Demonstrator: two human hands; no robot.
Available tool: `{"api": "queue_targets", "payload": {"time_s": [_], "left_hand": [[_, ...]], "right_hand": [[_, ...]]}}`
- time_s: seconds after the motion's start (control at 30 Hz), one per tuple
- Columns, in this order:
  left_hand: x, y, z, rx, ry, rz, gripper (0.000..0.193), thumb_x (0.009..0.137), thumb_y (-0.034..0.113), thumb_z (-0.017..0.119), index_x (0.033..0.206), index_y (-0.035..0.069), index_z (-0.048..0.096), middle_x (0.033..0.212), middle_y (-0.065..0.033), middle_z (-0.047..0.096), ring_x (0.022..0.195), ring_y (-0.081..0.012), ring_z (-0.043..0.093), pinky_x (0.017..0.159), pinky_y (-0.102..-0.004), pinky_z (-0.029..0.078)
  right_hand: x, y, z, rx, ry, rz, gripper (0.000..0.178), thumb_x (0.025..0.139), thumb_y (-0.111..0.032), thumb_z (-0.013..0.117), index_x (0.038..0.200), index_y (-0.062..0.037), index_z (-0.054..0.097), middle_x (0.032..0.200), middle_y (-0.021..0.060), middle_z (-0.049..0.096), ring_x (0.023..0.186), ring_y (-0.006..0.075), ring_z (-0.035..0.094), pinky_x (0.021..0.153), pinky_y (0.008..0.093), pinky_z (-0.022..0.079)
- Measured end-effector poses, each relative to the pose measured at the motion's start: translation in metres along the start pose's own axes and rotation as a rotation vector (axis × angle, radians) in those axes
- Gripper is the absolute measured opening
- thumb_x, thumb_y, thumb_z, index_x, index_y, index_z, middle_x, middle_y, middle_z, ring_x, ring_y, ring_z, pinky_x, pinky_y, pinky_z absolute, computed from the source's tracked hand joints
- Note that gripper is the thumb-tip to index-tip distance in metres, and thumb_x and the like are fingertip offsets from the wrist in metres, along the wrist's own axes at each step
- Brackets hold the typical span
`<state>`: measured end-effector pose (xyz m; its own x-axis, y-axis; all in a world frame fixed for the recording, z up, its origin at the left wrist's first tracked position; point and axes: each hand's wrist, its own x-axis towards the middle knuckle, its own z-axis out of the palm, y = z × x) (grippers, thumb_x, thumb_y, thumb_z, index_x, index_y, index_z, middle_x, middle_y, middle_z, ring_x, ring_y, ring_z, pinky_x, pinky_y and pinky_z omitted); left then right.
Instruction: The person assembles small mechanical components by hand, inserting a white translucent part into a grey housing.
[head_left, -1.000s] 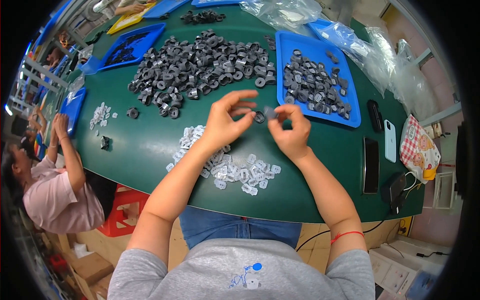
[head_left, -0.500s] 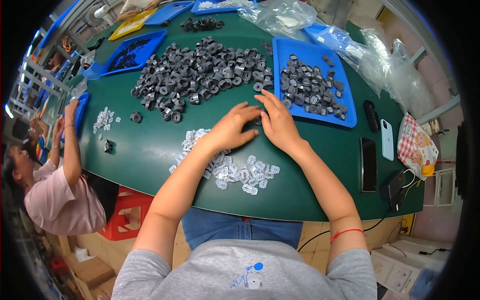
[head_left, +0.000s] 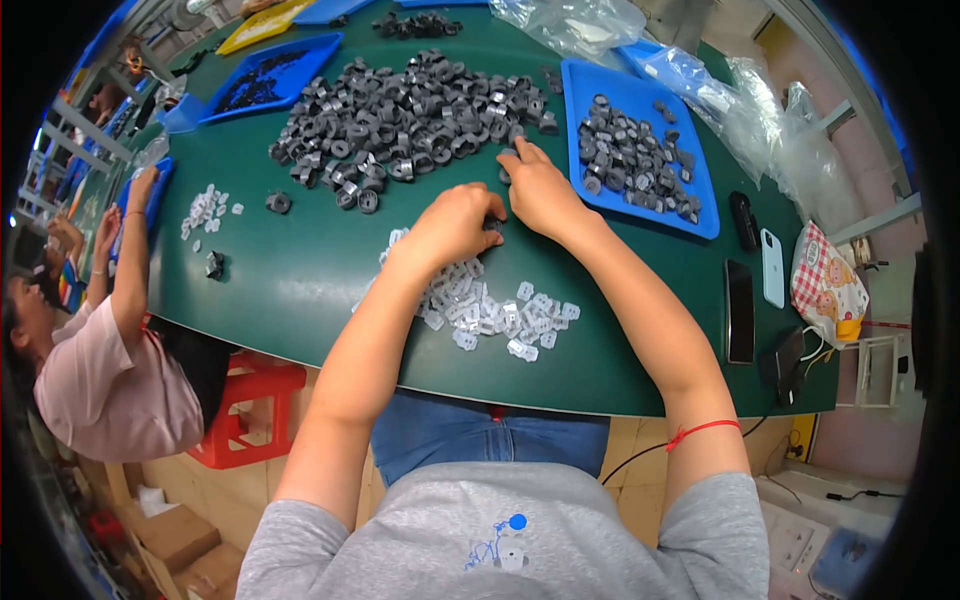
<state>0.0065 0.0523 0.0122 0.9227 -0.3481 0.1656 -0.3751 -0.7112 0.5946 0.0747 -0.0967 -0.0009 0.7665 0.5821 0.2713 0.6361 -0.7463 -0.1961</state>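
Observation:
My left hand (head_left: 452,232) is curled round a dark grey ring-shaped part (head_left: 493,226), only partly visible between thumb and fingers. To its right and slightly farther off, my right hand (head_left: 545,190) has bent fingers against another dark grey ring-shaped part (head_left: 506,172), mostly covered by them, at the near edge of a big heap of grey ring-shaped parts (head_left: 400,110). Small translucent white plastic pieces (head_left: 490,310) lie loose on the table below my left hand and partly behind that forearm.
A blue tray (head_left: 705,220) of grey parts stands at right. Beyond it lie clear plastic bags (head_left: 690,95). Two phones, a dark one (head_left: 739,310) and a light blue one (head_left: 772,268), rest near a checked pouch (head_left: 830,285). At left sits a co-worker (head_left: 120,390) beside another small white pile (head_left: 205,212).
My hands have drawn apart: the right has moved to the heap's near edge, while the left has closed more round a grey part. The whole view has shifted slightly.

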Motion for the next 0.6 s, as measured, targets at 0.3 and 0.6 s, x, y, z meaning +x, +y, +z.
{"api": "queue_targets", "payload": {"time_s": [0.3, 0.6], "left_hand": [[0.003, 0.01, -0.005, -0.003, 0.094, -0.026, 0.026, 0.061, 0.01, 0.072, 0.085, 0.002, 0.064, 0.085, -0.0146, 0.06, 0.08, -0.0299, 0.059, 0.071, -0.0372, 0.047], [0.008, 0.018, 0.01, -0.543, 0.185, -0.075, 0.024, 0.064, 0.004, 0.07, 0.088, 0.003, 0.064, 0.073, -0.0056, 0.057, 0.065, -0.0135, 0.051, 0.06, -0.0268, 0.044]], "right_hand": [[-0.082, -0.032, -0.06, 0.279, -0.254, -0.092, 0.016, 0.071, -0.017, 0.065, 0.08, -0.0038, 0.06, 0.07, 0.0071, 0.058, 0.066, 0.0242, 0.058, 0.058, 0.0355, 0.045], [-0.092, -0.017, -0.038, 0.564, -0.268, -0.073, 0.017, 0.07, -0.013, 0.068, 0.078, -0.0004, 0.06, 0.074, 0.0124, 0.057, 0.07, 0.0253, 0.058, 0.062, 0.0337, 0.047]]}}
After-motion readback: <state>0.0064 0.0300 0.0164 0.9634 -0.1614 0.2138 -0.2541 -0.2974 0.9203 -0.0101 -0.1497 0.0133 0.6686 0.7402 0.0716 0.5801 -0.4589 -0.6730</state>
